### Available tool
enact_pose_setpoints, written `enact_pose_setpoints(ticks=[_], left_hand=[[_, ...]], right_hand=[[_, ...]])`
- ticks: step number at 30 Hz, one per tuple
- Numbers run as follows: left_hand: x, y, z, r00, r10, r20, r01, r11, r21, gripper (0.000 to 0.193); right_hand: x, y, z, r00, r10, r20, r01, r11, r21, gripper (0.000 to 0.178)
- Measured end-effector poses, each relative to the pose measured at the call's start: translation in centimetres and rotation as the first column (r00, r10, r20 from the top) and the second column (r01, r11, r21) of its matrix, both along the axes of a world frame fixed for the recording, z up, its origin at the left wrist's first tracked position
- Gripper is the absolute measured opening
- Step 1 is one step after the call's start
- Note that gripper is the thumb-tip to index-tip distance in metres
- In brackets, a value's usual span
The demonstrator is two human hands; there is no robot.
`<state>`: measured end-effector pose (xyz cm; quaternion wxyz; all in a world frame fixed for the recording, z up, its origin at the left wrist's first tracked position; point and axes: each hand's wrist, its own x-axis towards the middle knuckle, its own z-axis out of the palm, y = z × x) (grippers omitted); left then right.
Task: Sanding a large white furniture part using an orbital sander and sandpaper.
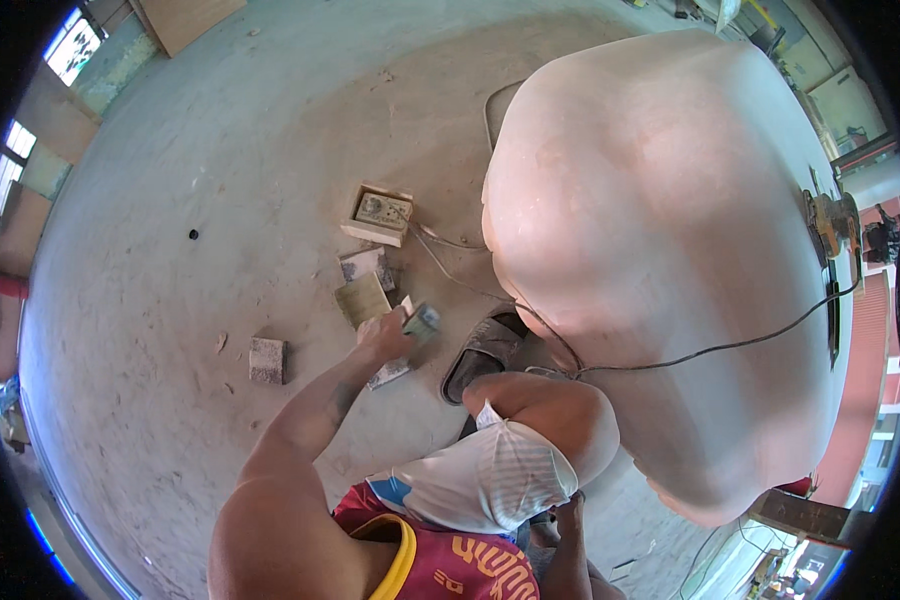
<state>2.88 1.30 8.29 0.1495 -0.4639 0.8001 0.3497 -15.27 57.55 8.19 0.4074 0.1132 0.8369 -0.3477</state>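
Note:
My left hand (382,335) reaches out over the floor, its fingers closed around a small greenish-grey block (422,322) that is slightly blurred. Beside that hand lie a flat tan block (361,299) and a pale block with dark patches (362,264). Under my wrist a whitish piece (388,374) shows in part. Farther left, a grey rough-faced block (268,360) rests apart from the others. What seems to be my right forearm (567,548) is low beside my shorts; the fingers there are hidden.
A large smooth pinkish-white rounded form (660,230) fills the right side. A dark cable (710,355) runs across it toward a small open box with a dial unit inside (377,213). My sandalled foot (485,350) stands between the blocks and the form.

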Motion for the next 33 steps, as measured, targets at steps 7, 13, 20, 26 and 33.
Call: enact_pose_setpoints(ticks=[7, 13, 20, 26, 33], left_hand=[[-1.5, -1.0, -5.5, 0.973, 0.226, -0.043, -0.229, 0.97, -0.086, 0.06], [-0.8, -1.7, -12.2, 0.834, 0.479, -0.273, -0.424, 0.874, 0.237, 0.063], [-4.5, 1.9, -20.5, 0.861, 0.311, -0.402, -0.34, 0.941, 0.0, 0.022], [-13.1, 2.3, -16.7, 0.676, 0.662, -0.325, -0.401, 0.7, 0.591, 0.044], [-8.4, -0.8, -9.9, 0.92, 0.356, -0.164, -0.332, 0.93, 0.157, 0.084]], right_hand=[[1.2, -0.4, 1.5, 0.996, -0.014, -0.084, 0.004, 0.993, -0.117, 0.029], [1.2, -0.1, 0.9, 0.995, -0.011, -0.102, 0.004, 0.998, -0.068, 0.029], [0.1, -0.4, 0.8, 0.999, 0.0, -0.051, -0.001, 1.0, -0.016, 0.029], [-0.5, -1.0, 0.5, 1.0, 0.018, -0.015, -0.018, 1.0, 0.018, 0.029], [-1.3, -1.4, -0.2, 1.0, 0.026, -0.001, -0.026, 1.0, 0.015, 0.029]])
